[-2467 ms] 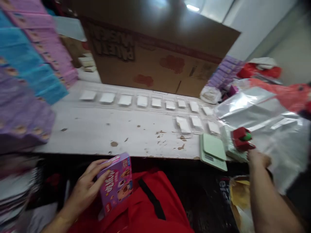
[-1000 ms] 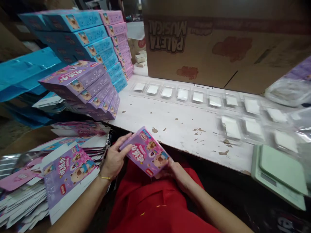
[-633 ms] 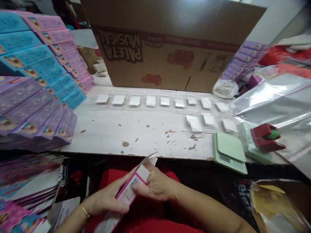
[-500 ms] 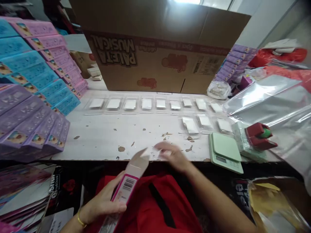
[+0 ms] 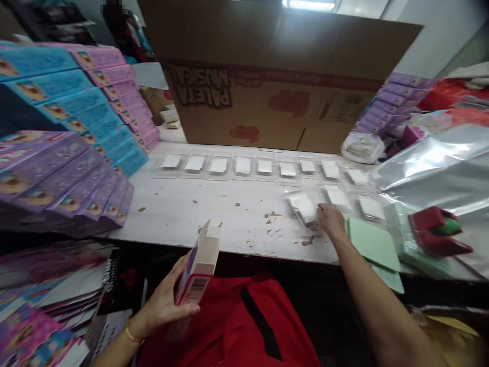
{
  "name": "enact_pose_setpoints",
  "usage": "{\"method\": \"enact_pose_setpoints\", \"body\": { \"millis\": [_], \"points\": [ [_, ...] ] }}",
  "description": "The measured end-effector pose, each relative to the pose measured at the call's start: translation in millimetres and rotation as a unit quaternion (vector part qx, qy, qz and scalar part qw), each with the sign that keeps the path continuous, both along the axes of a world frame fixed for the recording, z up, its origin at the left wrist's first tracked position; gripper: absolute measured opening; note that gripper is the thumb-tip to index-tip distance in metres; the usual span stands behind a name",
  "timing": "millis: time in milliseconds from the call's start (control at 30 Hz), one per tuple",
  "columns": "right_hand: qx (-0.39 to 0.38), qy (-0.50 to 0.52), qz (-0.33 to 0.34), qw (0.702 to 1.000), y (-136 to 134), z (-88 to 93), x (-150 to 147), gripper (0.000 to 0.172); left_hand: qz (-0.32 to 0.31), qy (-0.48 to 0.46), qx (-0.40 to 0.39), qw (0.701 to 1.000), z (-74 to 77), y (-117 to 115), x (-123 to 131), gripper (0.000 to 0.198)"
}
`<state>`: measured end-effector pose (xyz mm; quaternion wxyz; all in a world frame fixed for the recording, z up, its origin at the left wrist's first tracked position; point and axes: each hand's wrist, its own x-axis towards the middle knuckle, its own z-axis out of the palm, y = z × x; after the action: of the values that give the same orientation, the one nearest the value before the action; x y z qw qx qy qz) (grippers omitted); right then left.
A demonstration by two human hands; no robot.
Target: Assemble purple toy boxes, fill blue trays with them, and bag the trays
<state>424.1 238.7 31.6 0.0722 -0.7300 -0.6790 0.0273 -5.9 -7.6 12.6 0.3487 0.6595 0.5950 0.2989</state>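
My left hand (image 5: 162,305) grips a small pink and purple carton (image 5: 196,265) over my lap, its top flap open and a barcode facing me. My right hand (image 5: 330,220) reaches out over the white table (image 5: 214,214) and pinches the edge of a clear plastic blister with a white insert (image 5: 303,207), lifting one side. More of these blisters lie in a row (image 5: 242,164) along the back of the table, and two others (image 5: 353,203) sit beside the one I touch.
A big brown cardboard box (image 5: 275,97) stands behind the row. Stacks of blue, pink and purple cartons (image 5: 72,137) fill the left; flat unfolded cartons (image 5: 42,300) lie lower left. A green scale (image 5: 376,250), a red tape dispenser (image 5: 435,232) and plastic sheeting (image 5: 439,163) are at right.
My right hand left the carton and reached right to a blister on the table. My left hand now holds the opened carton alone, more upright.
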Motion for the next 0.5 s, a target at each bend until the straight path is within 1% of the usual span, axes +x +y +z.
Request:
{"method": "enact_pose_setpoints", "body": {
  "millis": [67,133,233,300,400,500],
  "points": [
    [0.013,0.025,0.071,0.997,-12.2,7.0,-9.2,0.034,0.01,0.008,0.009,1.0,-2.3,-3.2,-5.6,0.101],
    [0.027,0.072,0.172,0.982,-27.9,19.9,-24.7,0.032,0.01,0.007,0.02,1.0,-3.6,-4.5,-8.0,0.105],
    [0.011,0.142,0.324,0.935,-56.3,48.2,-58.2,0.029,-0.001,0.0,0.025,1.0,-3.6,-3.4,-7.1,0.112],
    [-0.006,0.155,0.405,0.901,-73.3,67.2,-82.1,0.029,-0.014,0.0,0.027,1.0,-1.8,-2.4,-5.8,0.113],
    [-0.011,0.136,0.494,0.859,-88.4,86.6,-110.1,0.029,-0.049,0.013,0.041,0.998,5.7,-2.3,-5.8,0.112],
    [-0.036,0.106,0.549,0.828,-93.5,96.1,-129.8,0.028,-0.073,0.04,0.046,0.995,19.6,-3.8,-6.6,0.116]
  ]
}}
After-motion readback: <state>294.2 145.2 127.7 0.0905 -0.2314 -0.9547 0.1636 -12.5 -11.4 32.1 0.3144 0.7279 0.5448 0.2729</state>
